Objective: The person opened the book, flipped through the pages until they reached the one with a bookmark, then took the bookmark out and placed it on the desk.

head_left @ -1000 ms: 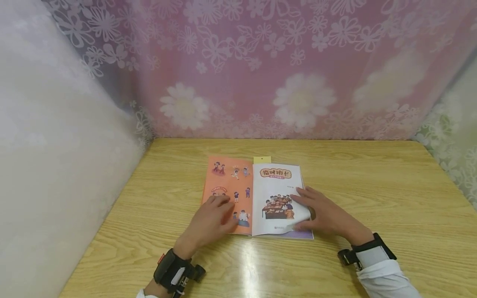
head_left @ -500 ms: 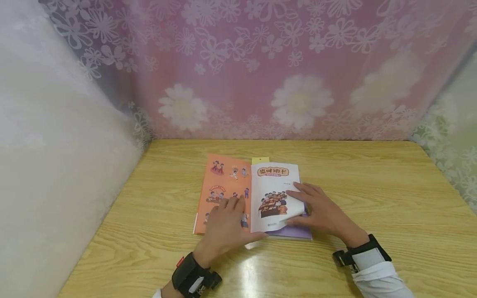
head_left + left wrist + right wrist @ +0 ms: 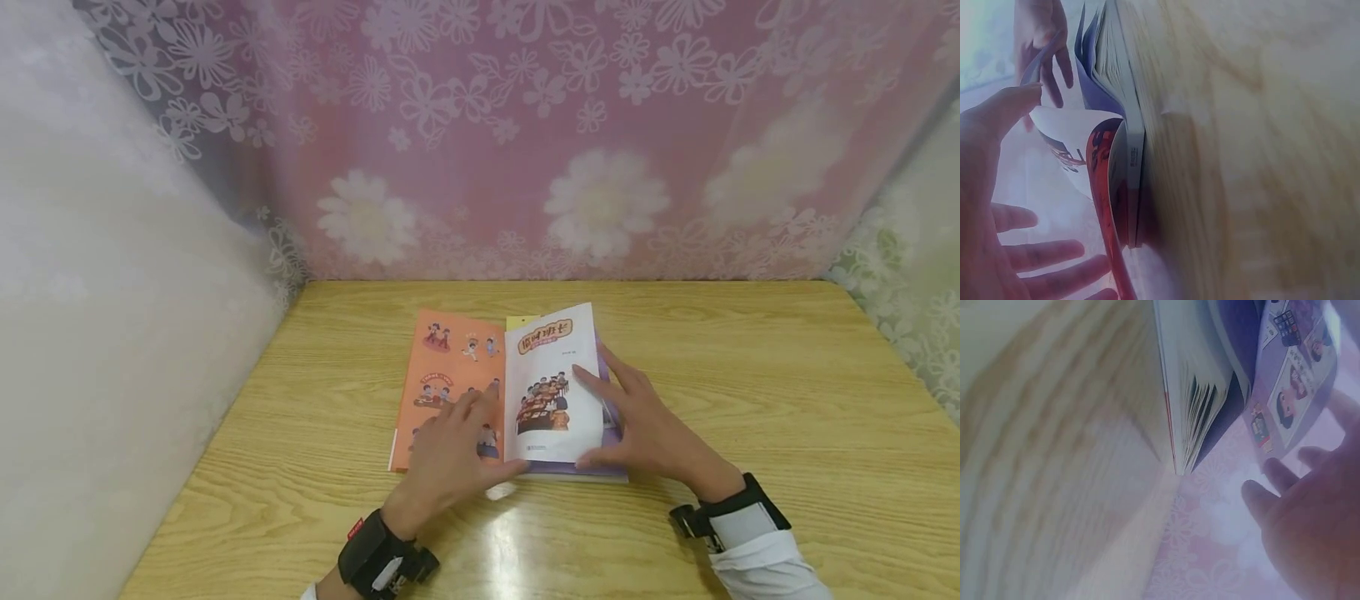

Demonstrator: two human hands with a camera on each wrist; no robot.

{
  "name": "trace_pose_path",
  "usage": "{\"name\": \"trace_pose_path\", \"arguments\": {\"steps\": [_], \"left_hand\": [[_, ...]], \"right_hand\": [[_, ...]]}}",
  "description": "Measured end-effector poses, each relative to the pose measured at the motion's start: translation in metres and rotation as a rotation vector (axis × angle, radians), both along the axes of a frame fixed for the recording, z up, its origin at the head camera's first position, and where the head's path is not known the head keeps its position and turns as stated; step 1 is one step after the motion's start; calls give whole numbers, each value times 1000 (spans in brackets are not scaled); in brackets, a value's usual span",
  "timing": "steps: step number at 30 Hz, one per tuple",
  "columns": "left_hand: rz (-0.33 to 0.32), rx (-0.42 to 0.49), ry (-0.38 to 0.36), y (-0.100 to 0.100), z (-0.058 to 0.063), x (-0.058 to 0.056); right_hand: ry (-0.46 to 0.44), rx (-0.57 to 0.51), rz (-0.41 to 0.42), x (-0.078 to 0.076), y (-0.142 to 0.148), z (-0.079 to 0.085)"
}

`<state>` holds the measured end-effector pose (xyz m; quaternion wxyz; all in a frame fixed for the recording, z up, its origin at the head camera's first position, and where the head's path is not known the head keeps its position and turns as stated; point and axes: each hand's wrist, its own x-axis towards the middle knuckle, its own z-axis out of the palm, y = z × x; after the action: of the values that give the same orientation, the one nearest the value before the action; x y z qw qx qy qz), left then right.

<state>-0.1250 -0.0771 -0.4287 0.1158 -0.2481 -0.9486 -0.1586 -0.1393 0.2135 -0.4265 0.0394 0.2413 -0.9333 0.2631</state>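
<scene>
An open book (image 3: 450,367) lies on the table, its left page orange with small cartoon children. On the right a white title page (image 3: 551,400) with a classroom drawing stands partly raised, tilted up from purple-edged pages beneath. My left hand (image 3: 450,450) rests on the lower part of the orange page, fingers extended and thumb reaching across the bottom edge toward the fold. At the raised page's outer edge is my right hand (image 3: 645,425), its fingers spread, the index finger overlapping the front of the page and the thumb near its lower corner. The purple printed back (image 3: 1288,387) shows in the right wrist view.
A yellow tab (image 3: 519,322) sticks out above the book's top edge. The wood-grain table (image 3: 787,367) extends all around, backed by a pink floral curtain (image 3: 480,167). Pale cloth (image 3: 135,292) hangs at the left side. Each wrist wears a black camera strap.
The white page has lifted and swung up and leftward from the pages below. My left hand shifted right across the orange page, then stayed. My right hand follows the page edge.
</scene>
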Motion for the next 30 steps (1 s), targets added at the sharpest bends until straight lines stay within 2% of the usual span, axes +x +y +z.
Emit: {"name": "trace_pose_path", "arguments": {"steps": [4, 11, 14, 19, 25, 30], "left_hand": [[-12, 39, -4, -5, 0, 1], [-24, 100, -78, -14, 1, 2], [-56, 104, -32, -18, 2, 1], [-100, 90, 98, -25, 0, 0], [-131, 140, 103, -32, -2, 1], [-154, 187, 185, -38, -4, 0]], "right_hand": [[19, -25, 38, 2, 1, 0], [-20, -54, 44, 3, 5, -2], [-10, -54, 55, 4, 6, -4], [-21, -56, 71, 5, 7, -6], [-90, -13, 54, 7, 8, -7], [-141, 7, 47, 10, 9, -7]]}}
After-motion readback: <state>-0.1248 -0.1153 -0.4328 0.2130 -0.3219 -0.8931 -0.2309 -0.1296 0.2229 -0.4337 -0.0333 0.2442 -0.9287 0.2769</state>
